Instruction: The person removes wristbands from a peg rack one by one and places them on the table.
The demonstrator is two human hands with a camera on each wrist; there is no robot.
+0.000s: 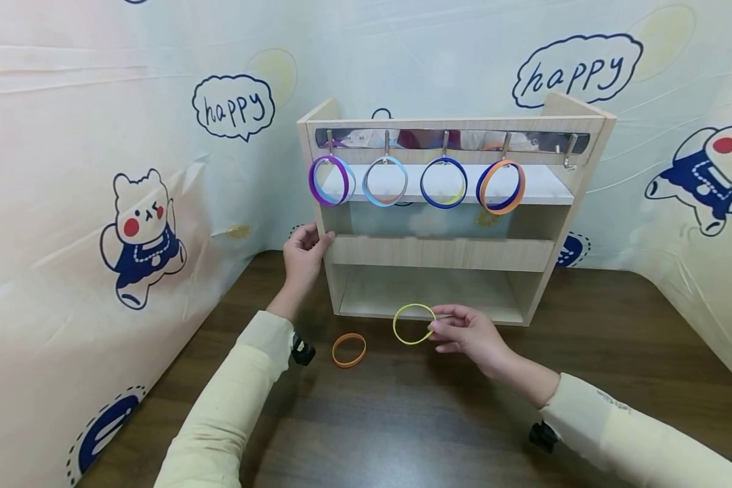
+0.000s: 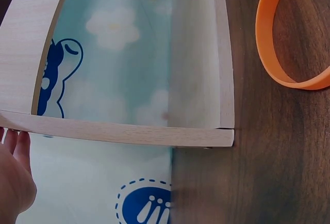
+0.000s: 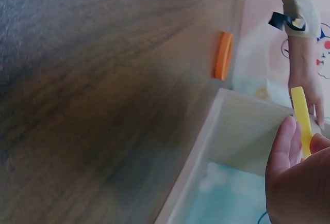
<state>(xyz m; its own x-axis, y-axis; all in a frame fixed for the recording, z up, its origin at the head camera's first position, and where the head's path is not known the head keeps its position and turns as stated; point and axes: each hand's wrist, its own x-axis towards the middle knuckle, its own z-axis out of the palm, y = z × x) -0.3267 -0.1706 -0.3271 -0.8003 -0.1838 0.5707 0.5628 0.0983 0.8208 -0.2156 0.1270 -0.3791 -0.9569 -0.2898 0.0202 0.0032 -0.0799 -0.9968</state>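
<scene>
Right hand: the right hand (image 1: 470, 333) pinches a thin yellow silicone ring (image 1: 413, 324) between thumb and fingertips, holding it upright just above the worktop, in front of the shelf's bottom opening.
Yellow ring in wrist view: seen edge-on as a yellow band (image 3: 301, 120) caught between the thumb and the fingers (image 3: 282, 149).
Left hand: the left hand (image 1: 303, 254) rests against the left side panel of the pale wooden shelf unit (image 1: 442, 252), the fingers curled around the panel's front edge at the height of the middle board. In the left wrist view only the edge of the hand (image 2: 14, 177) shows beside the panel.
Orange ring: a flat orange silicone ring (image 1: 349, 350) lies on the dark wood-grain worktop (image 1: 415, 420), between the two forearms and just left of the yellow ring, apart from it.
Hook rail: a shiny metal rail with five hooks (image 1: 457, 140) runs across the shelf top.
Hung rings: from the left, a purple ring (image 1: 329, 180), a light blue ring (image 1: 385, 180), a dark blue ring (image 1: 443, 183) and an orange ring with blue behind it (image 1: 501, 186) each hang on a hook; the fifth hook (image 1: 570, 152) at the far right is bare.
Sleeves: both arms wear pale yellow sleeves (image 1: 228, 407).
Backdrop: a cartoon-printed sheet with "happy" speech bubbles (image 1: 233, 107) stands behind and to the sides.
</scene>
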